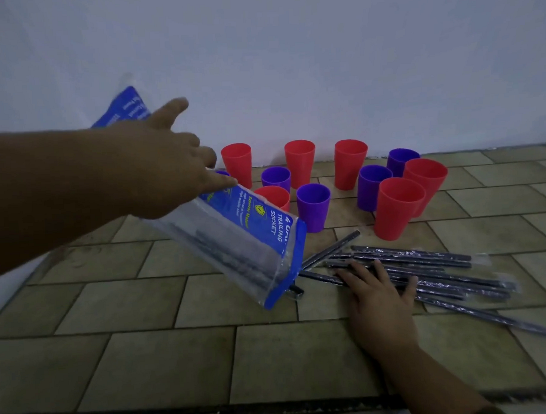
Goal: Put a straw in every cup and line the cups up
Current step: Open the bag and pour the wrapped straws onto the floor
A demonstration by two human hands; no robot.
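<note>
My left hand (166,167) holds a clear plastic bag (245,242) with blue printed edges, tilted mouth-down over the tiled surface; several dark straws still show inside it. A pile of dark wrapped straws (431,272) lies spread out to the right of the bag's mouth. My right hand (379,296) lies flat, fingers apart, on the left end of that pile. Behind stand several red cups (400,207) and several purple cups (314,206), scattered and upright, with no straws in them. One purple cup is mostly hidden behind my left hand.
A tiled surface (144,306) runs to a pale wall (321,64) right behind the cups. Its front edge is a dark strip at the bottom of the view. A white edge shows at the far left.
</note>
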